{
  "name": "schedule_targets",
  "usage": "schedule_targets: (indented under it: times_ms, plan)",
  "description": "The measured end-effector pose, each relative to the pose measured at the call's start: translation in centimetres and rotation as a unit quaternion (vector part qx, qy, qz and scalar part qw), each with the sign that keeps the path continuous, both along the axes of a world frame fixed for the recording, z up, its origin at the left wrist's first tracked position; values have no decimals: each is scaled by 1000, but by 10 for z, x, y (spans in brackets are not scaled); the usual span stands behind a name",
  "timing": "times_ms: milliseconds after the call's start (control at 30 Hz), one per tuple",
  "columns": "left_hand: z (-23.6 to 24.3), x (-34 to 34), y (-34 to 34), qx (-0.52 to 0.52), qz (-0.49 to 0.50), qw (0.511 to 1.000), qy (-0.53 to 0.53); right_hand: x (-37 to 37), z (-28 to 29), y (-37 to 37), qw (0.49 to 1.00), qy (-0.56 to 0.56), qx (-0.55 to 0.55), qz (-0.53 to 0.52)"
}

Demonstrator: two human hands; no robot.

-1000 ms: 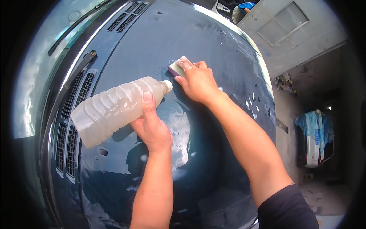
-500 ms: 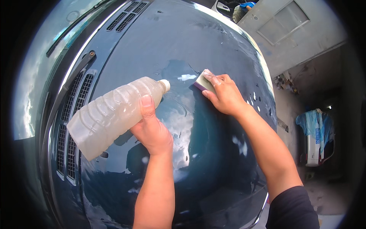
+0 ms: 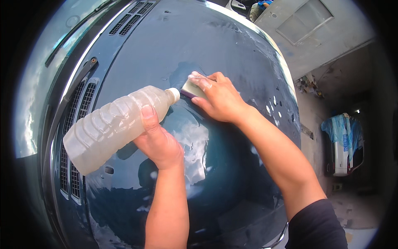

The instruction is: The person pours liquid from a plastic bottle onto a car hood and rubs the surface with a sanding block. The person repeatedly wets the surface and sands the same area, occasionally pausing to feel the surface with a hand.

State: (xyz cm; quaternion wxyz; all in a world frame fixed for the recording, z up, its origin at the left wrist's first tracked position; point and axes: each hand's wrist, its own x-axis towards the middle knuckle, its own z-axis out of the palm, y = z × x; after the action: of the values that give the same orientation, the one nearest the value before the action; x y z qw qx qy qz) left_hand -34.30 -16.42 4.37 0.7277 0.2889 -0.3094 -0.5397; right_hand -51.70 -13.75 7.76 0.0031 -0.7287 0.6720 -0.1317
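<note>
Wrapped round a translucent plastic bottle (image 3: 110, 124) of cloudy liquid is my left hand (image 3: 159, 145). The bottle lies tilted above the car hood, its white cap (image 3: 175, 94) pointing up and to the right. My right hand (image 3: 217, 95) grips a sanding block (image 3: 194, 89), pale on top with a purple lower layer, and holds it against the dark blue hood (image 3: 232, 166). Block and bottle cap are close together in the view. Around the block the hood is wet and glossy, with sky reflected in it; farther off the surface looks duller.
Along the left run the windshield (image 3: 31, 103), a wiper arm (image 3: 68, 97) and black vent grilles (image 3: 87, 99). A grey panel with a recessed rectangle (image 3: 304, 20) stands at the upper right. On the right is a white vehicle (image 3: 340, 153) partly draped in blue plastic sheeting (image 3: 352, 128).
My right hand has slid the sanding block left across the hood, nearer the bottle cap. The bottle and my left hand have shifted slightly left.
</note>
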Motion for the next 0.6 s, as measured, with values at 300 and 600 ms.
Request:
schedule_targets:
  times_ms: [300,600]
  plan:
    - [0,-1,0,11,25,1000,-8,-28,4,24,997,31,29,-59]
    - [0,1,-2,-17,4,1000,-4,-39,5,29,999,17,37,-27]
